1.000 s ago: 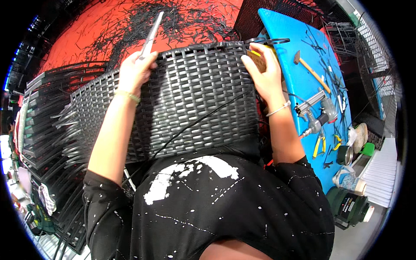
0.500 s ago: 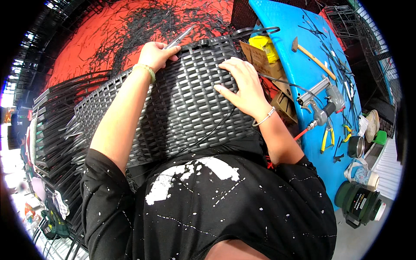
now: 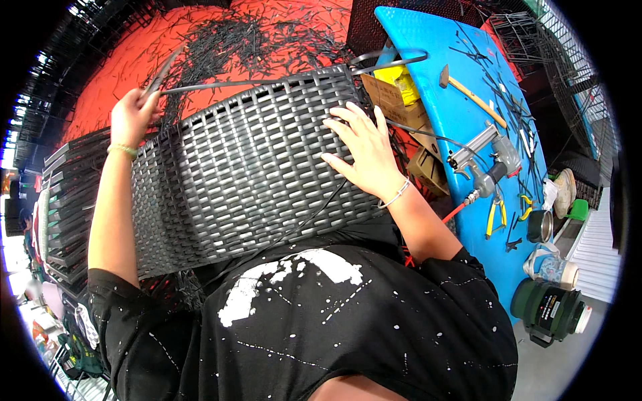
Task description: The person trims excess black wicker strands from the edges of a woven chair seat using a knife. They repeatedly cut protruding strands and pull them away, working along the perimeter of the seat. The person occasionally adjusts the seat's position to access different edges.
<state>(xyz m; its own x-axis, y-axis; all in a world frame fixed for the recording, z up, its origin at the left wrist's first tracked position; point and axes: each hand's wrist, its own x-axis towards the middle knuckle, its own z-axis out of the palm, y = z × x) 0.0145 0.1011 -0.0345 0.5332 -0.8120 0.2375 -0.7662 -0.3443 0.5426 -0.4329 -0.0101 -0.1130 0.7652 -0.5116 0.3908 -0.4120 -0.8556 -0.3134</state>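
A woven black panel [image 3: 261, 154] of flat plastic wicker lies across my lap. My left hand [image 3: 132, 119] is closed beyond its far left corner, around a slim pointed metal tool [image 3: 162, 72] that sticks up past the fingers. A black wicker strip [image 3: 221, 85] runs from this hand, pulled out along the panel's far edge; how the fingers grip it is partly hidden. My right hand [image 3: 361, 150] rests with spread fingers on the right part of the weave, holding nothing. Beyond its fingertips, a loop of strip [image 3: 394, 61] sticks out at the far right corner.
A blue table [image 3: 478, 220] on the right carries a hammer [image 3: 475, 97], a grey air gun [image 3: 491, 164] with a red hose, and yellow-handled pliers [image 3: 495, 217]. Cardboard boxes [image 3: 394, 100] stand beside it. Strip scraps litter the red floor [image 3: 127, 60]. A dark green jug [image 3: 545, 311] is at lower right.
My left hand has swung left from the panel's far edge with the metal tool, drawing out a length of strip. The right hand stays spread on the weave.
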